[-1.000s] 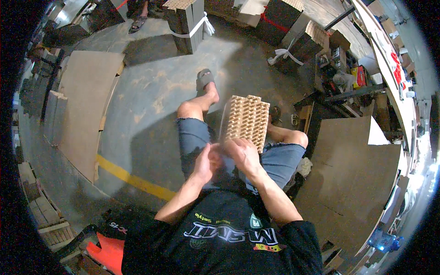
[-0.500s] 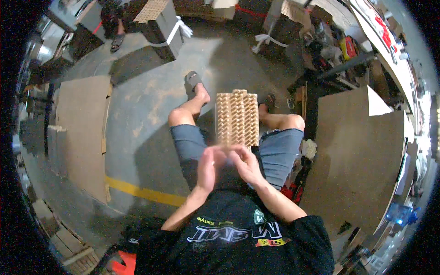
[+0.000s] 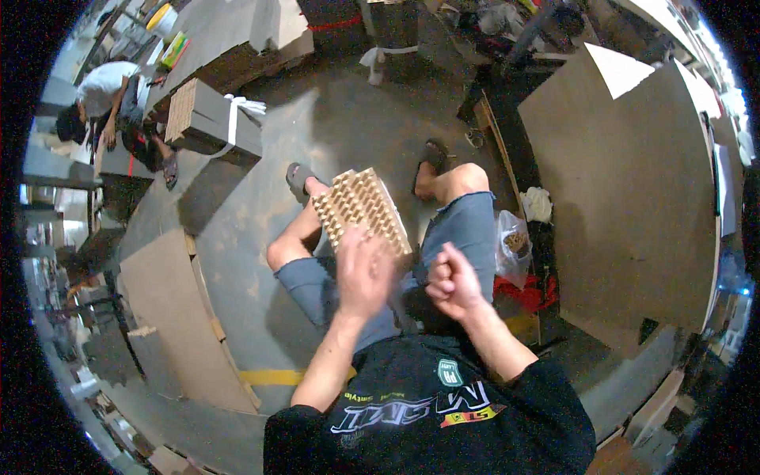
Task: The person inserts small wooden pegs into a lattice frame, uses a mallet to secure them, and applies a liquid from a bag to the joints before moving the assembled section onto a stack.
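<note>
A tan cardboard block [image 3: 360,207] with rows of raised, notched cells stands between my knees, tilted in view. My left hand [image 3: 366,273] is over its near end, back of the hand up. Motion smears those fingers, so whether they grip the block cannot be told. To the right and apart from the block, my right hand [image 3: 454,285] is closed, fingers curled in and thumb up. Anything inside that fist is hidden.
A clear bag [image 3: 513,244] of small brown pieces hangs beside my right knee. Large cardboard sheets [image 3: 625,206] stand at right, another flat sheet [image 3: 178,317] at left. A tied grey stack [image 3: 212,119] is ahead left; a person [image 3: 111,103] crouches beyond it.
My hands have come apart from their meeting over the block's near end; the right is now off to the right, curled. The view has turned rightward, and the block appears slanted.
</note>
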Action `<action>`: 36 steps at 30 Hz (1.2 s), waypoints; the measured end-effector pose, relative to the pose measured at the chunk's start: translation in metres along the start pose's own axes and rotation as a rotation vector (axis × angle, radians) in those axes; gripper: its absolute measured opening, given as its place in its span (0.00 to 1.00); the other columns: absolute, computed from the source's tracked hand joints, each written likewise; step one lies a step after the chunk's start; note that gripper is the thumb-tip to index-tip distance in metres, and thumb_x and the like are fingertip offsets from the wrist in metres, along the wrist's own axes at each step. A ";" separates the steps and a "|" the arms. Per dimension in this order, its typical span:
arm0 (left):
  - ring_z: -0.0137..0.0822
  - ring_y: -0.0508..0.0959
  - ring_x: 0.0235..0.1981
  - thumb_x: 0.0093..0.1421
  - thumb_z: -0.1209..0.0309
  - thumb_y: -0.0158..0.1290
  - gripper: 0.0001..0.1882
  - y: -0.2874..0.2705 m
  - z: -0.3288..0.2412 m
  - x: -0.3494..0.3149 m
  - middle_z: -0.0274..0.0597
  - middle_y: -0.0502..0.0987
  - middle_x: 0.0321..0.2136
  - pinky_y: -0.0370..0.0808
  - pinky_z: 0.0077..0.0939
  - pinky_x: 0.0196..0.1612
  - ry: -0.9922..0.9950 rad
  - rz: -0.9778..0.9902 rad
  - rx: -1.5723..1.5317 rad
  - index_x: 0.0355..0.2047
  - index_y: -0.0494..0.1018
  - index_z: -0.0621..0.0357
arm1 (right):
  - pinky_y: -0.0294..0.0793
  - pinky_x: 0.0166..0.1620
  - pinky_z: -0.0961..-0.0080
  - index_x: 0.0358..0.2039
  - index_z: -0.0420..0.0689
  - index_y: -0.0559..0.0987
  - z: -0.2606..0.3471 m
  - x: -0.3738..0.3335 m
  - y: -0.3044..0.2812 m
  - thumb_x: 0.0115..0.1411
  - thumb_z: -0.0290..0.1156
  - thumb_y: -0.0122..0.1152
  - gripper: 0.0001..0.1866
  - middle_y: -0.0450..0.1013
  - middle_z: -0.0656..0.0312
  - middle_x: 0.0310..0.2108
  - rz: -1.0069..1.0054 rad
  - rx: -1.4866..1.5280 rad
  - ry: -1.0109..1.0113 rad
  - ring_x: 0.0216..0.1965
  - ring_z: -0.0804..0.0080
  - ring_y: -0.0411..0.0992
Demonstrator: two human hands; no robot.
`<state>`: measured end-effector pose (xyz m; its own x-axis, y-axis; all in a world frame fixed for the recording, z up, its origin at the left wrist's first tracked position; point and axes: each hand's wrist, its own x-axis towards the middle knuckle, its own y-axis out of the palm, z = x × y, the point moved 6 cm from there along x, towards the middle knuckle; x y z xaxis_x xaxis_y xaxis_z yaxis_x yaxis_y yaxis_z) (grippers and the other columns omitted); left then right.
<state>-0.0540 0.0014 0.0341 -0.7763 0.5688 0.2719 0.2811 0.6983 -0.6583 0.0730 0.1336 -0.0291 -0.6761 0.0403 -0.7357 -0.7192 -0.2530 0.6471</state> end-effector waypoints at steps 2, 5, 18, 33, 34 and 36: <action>0.59 0.60 0.67 0.64 0.63 0.54 0.22 0.015 0.030 0.013 0.61 0.63 0.63 0.56 0.54 0.68 -0.033 0.046 0.188 0.55 0.71 0.61 | 0.53 0.20 0.82 0.26 0.59 0.69 0.052 -0.012 -0.027 0.71 0.51 0.50 0.17 0.58 0.78 0.16 -0.038 0.101 -0.280 0.14 0.84 0.54; 0.58 0.51 0.72 0.65 0.58 0.52 0.32 0.041 0.073 0.011 0.59 0.54 0.70 0.45 0.57 0.71 -0.073 0.206 0.459 0.66 0.62 0.56 | 0.57 0.23 0.80 0.31 0.57 0.73 0.101 0.007 -0.122 0.70 0.49 0.54 0.14 0.65 0.77 0.19 -0.229 0.175 -0.562 0.18 0.83 0.60; 0.55 0.52 0.72 0.65 0.61 0.51 0.32 0.050 0.080 0.010 0.57 0.54 0.70 0.41 0.58 0.72 -0.059 0.201 0.545 0.67 0.61 0.57 | 0.78 0.41 0.66 0.60 0.52 0.70 0.108 0.061 -0.369 0.68 0.52 0.54 0.26 0.70 0.65 0.55 -0.795 0.458 -0.568 0.47 0.66 0.72; 0.60 0.55 0.69 0.63 0.58 0.49 0.32 0.054 0.080 0.015 0.62 0.53 0.69 0.49 0.57 0.69 -0.114 0.311 0.622 0.65 0.61 0.58 | 0.75 0.46 0.68 0.49 0.41 0.79 0.148 0.099 -0.690 0.63 0.30 0.63 0.14 0.80 0.56 0.43 -1.258 -0.866 -0.429 0.43 0.67 0.76; 0.61 0.54 0.69 0.63 0.59 0.50 0.32 0.045 0.072 0.015 0.62 0.53 0.69 0.49 0.57 0.69 -0.158 0.314 0.656 0.65 0.61 0.58 | 0.75 0.46 0.68 0.49 0.41 0.79 0.147 0.122 -0.669 0.64 0.31 0.62 0.15 0.80 0.56 0.43 -1.223 -0.957 -0.342 0.43 0.67 0.75; 0.64 0.54 0.69 0.62 0.60 0.51 0.34 0.049 0.072 0.019 0.64 0.52 0.69 0.48 0.59 0.69 -0.195 0.337 0.629 0.66 0.60 0.58 | 0.75 0.45 0.68 0.50 0.41 0.79 0.163 0.116 -0.664 0.64 0.31 0.62 0.15 0.79 0.56 0.43 -1.246 -1.074 -0.237 0.42 0.67 0.75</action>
<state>-0.0954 0.0156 -0.0437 -0.8077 0.5798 -0.1068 0.1908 0.0857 -0.9779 0.4460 0.4635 -0.5120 0.1104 0.8265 -0.5520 -0.4390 -0.4577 -0.7732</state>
